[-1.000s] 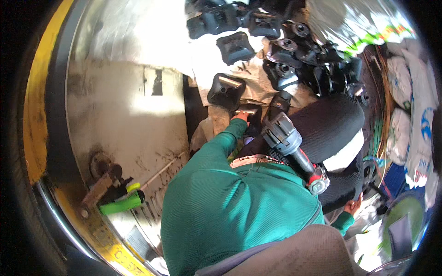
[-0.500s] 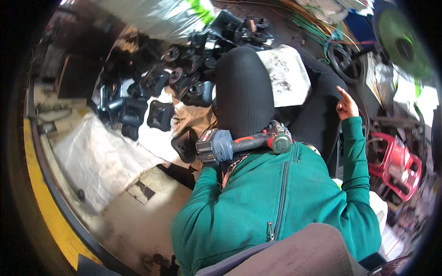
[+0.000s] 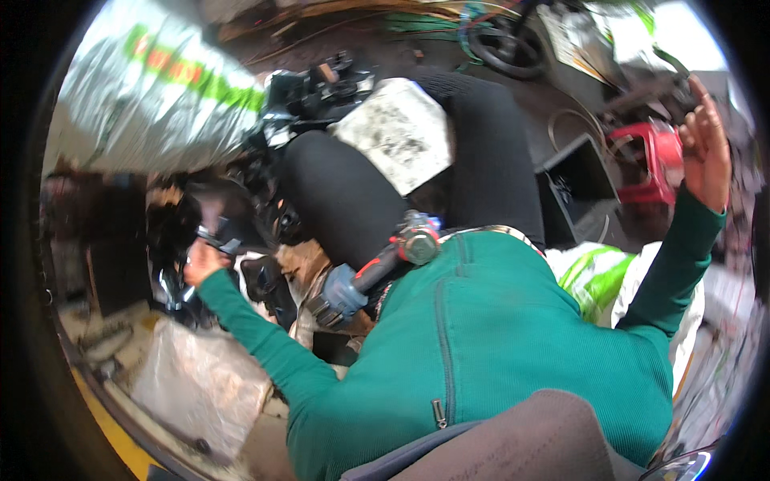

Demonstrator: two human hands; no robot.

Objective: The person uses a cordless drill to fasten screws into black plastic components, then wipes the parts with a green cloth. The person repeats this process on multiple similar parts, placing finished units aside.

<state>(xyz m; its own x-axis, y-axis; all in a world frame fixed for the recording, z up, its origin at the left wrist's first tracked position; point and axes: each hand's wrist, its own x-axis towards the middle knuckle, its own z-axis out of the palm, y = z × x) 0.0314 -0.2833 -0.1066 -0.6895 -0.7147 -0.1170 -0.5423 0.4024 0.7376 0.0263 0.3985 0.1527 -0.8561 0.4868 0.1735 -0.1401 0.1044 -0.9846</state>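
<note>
And there on the far left bulged a big silvery plastic sack (image 3: 152, 120), a bright green band running across it! Dark floor (image 3: 533, 108) opened out beyond, long brown strips (image 3: 321, 12) lining its far edge and a black wheel-like ring (image 3: 516, 74) lying near them. Over to the right, a red plastic stool (image 3: 664, 156) stood just past a black open box (image 3: 600, 184); nearer sat a white-and-green bag (image 3: 597, 280). Near left, crumpled translucent sheeting (image 3: 200, 377) spread beside a yellow edge (image 3: 116, 421), while white glare burned at far right!

Left hand (image 3: 206, 263) and right hand (image 3: 707, 148) now farther out from the black-trousered thighs (image 3: 343, 191).
</note>
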